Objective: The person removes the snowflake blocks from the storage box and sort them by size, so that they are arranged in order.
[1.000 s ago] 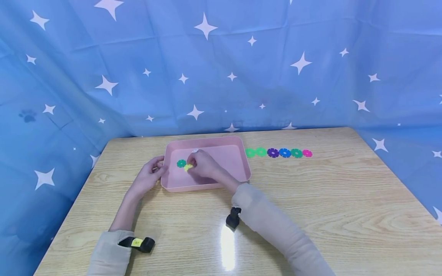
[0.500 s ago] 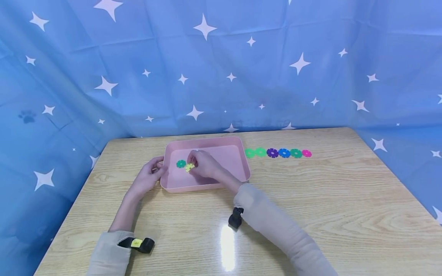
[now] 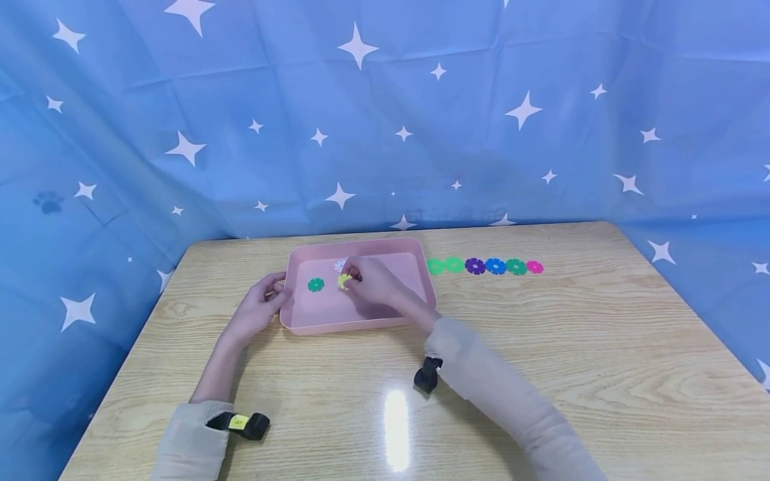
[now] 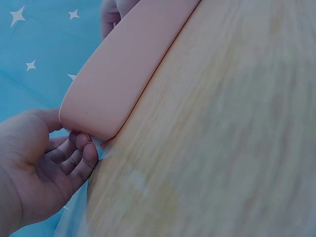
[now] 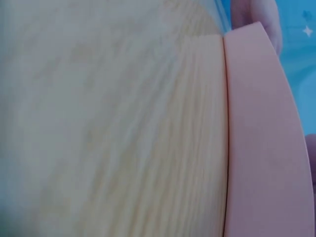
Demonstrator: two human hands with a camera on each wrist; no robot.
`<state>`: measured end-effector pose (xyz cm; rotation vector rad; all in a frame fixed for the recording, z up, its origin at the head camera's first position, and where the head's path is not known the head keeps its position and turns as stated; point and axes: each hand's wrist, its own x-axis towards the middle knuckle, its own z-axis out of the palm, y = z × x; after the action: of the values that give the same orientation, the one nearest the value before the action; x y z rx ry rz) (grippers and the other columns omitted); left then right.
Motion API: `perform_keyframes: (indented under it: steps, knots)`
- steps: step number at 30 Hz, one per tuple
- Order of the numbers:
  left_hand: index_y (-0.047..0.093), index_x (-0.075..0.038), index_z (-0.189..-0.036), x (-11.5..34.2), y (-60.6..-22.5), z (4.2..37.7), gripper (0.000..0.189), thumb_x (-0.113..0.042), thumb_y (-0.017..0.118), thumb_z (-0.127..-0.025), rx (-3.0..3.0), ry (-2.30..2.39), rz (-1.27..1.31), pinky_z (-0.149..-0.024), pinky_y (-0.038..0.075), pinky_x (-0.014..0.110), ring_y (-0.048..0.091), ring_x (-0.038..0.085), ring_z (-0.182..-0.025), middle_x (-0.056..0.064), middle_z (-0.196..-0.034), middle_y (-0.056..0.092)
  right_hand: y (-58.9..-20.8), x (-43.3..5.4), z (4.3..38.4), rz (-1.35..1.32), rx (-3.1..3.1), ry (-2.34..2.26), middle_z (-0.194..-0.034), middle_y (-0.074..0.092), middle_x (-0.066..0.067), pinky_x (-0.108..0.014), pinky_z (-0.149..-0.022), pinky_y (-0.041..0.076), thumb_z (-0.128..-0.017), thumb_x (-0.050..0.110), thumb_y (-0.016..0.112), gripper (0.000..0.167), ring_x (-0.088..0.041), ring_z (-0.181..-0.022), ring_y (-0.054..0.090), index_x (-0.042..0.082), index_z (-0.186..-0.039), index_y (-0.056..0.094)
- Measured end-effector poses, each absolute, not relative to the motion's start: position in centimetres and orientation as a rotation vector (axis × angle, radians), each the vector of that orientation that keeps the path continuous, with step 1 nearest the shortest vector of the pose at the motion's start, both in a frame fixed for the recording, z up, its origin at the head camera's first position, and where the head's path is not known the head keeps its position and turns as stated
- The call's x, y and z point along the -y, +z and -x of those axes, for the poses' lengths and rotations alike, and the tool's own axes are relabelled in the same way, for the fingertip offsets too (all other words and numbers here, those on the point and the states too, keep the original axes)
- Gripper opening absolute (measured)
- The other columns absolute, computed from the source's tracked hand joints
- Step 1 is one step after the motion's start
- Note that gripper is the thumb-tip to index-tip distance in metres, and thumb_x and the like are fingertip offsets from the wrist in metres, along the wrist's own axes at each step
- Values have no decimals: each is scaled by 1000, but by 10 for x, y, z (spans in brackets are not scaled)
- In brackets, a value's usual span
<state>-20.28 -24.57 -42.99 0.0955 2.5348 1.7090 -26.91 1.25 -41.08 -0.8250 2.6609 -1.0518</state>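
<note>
In the head view my right hand (image 3: 374, 284) pinches a yellow snowflake disc (image 3: 344, 280) above the floor of a pink tray (image 3: 391, 314). A green snowflake disc (image 3: 315, 285) and a white one (image 3: 339, 265) lie inside the tray, left of that hand. My left hand (image 3: 259, 306) grips the tray's left end. In the left wrist view the left hand (image 4: 39, 163) has its thumb at the rim and its fingers curled against the outer wall. The tray wall hides most of my right hand (image 5: 311, 153) in the right wrist view.
Right of the tray a row of discs lies on the wooden table (image 3: 571, 347): two light green ones (image 3: 454, 265), a purple (image 3: 475, 266), a blue (image 3: 496, 266), a darker green (image 3: 516, 267) and a pink one (image 3: 535, 267). A blue star-patterned curtain (image 3: 385, 133) hangs behind.
My right hand has lifted the yellow disc and carried it rightward, away from the green disc. More of the white disc shows now. My left hand stays at the tray's end.
</note>
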Motion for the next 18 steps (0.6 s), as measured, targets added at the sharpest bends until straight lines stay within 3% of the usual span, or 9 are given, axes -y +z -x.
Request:
perform_keyframes:
  steps: [9,18]
  knots:
    - [38,8,-149,247,-431,203,51,-13,55,-105,-2540,1705,-103,-71,48,23,54,18,-87,16,-107,50,-409,-47,277,774,-2692,-1109,-95,67,-5,-30,-78,51,-102,6,58,13,-16,-80,60,4,-112,67]
    - [37,7,-150,247,-431,203,52,-13,55,-105,-2541,1699,-103,-73,49,23,54,20,-90,17,-108,50,-403,-78,288,757,-2708,-1277,-103,68,-13,-33,-83,54,-99,3,63,16,-21,-89,66,-1,-114,67]
